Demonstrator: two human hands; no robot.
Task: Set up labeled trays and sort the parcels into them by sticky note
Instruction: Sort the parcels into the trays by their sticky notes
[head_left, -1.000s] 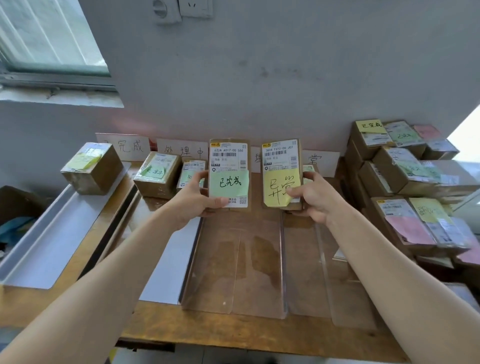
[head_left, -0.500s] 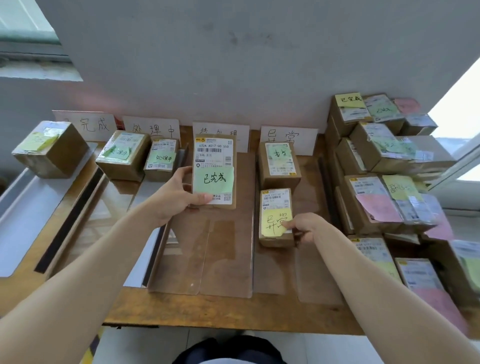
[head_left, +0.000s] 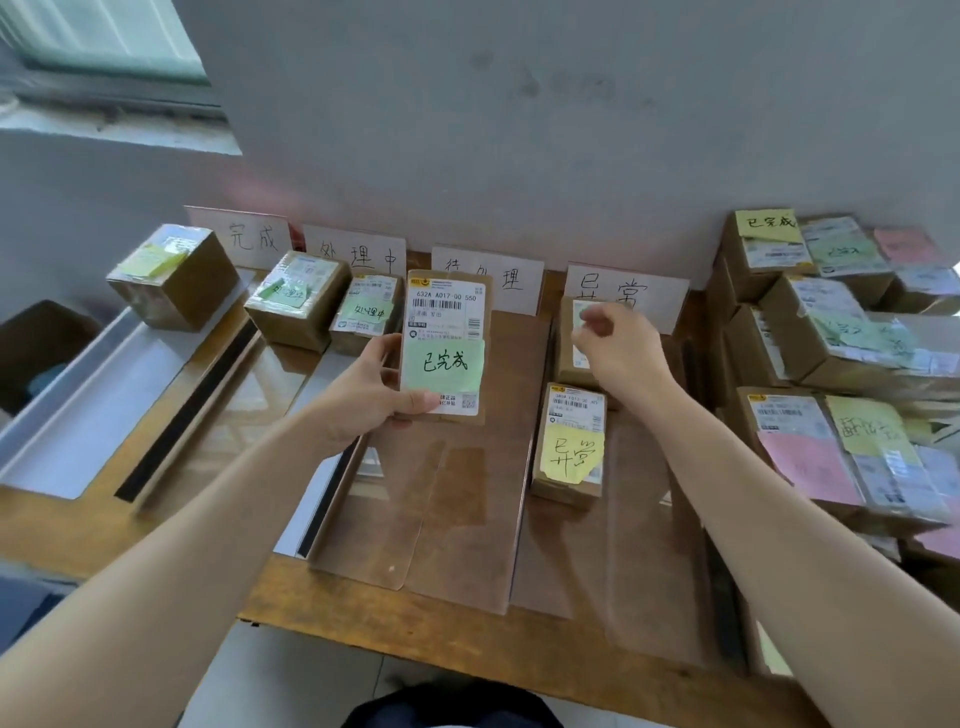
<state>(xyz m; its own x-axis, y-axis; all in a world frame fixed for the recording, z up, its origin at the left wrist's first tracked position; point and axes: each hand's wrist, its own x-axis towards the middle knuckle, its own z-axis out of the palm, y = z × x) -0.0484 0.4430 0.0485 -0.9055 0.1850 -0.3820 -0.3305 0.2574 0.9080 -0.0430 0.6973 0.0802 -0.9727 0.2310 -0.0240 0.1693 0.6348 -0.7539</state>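
The left hand (head_left: 374, 395) has its grip clamped on the green-note parcel (head_left: 449, 306) at 12 o'clock; the right hand (head_left: 618, 353), at 1 o'clock, hangs loosely curled and empty. The label cards (head_left: 488, 278) stand and five sorted parcels (head_left: 569, 447) lie placed, yet the pile (head_left: 831, 332) at 3 o'clock waits: early going, I judge.

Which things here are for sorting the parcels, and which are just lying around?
For the job: green-note parcel in the left hand, yellow-note parcel in a clear tray, label cards, parcel pile on the right.
Just lying about: window, dark box at far left.
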